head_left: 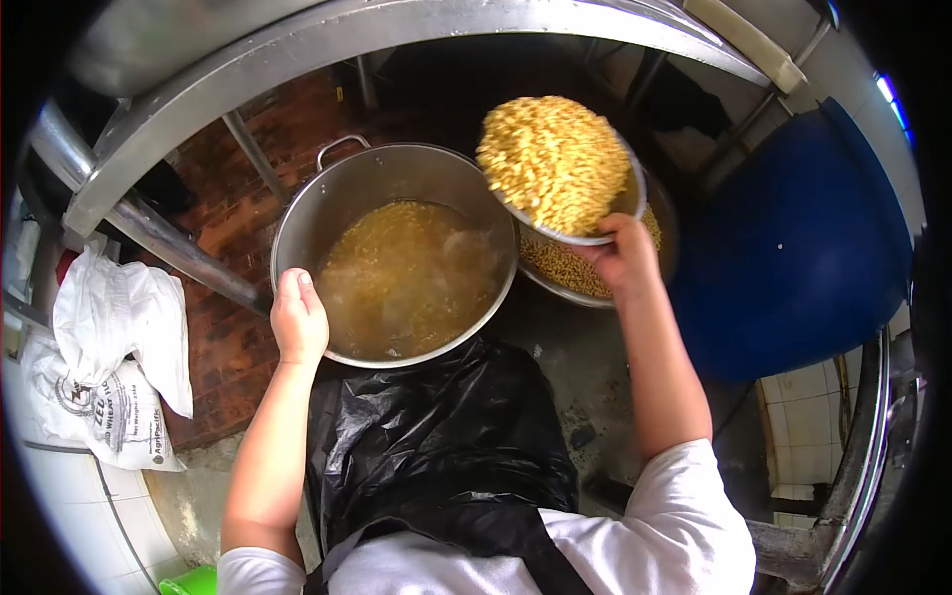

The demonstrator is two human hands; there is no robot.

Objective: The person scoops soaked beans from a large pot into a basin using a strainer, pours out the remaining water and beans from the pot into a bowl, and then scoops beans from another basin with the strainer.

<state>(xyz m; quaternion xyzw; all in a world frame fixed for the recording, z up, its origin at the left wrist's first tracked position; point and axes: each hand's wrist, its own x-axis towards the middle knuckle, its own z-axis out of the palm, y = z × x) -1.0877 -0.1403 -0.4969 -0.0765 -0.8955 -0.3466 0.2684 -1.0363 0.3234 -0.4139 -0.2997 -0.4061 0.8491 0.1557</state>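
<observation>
A large steel pot (297, 233) holds cloudy, brownish-yellow liquid (412, 278) with pale bits in it. My left hand (298, 319) grips the pot's left rim, thumb on top and fingers hidden outside. Above and right of the pot, my right hand (623, 260) is closed on the near edge of a metal bowl (639, 178). Yellow, soybean-like beans (555, 159) are heaped in this bowl, which tilts toward the pot and looks blurred by motion. Below it, partly covered, sits a second metal bowl (585, 298) with more beans (565, 266).
A steel table frame (297, 50) arches across the far side, with a metal leg (188, 253) at left. A big blue plastic container (793, 248) stands at right. White sacks (124, 337) hang at left. A black apron (436, 426) covers my lap.
</observation>
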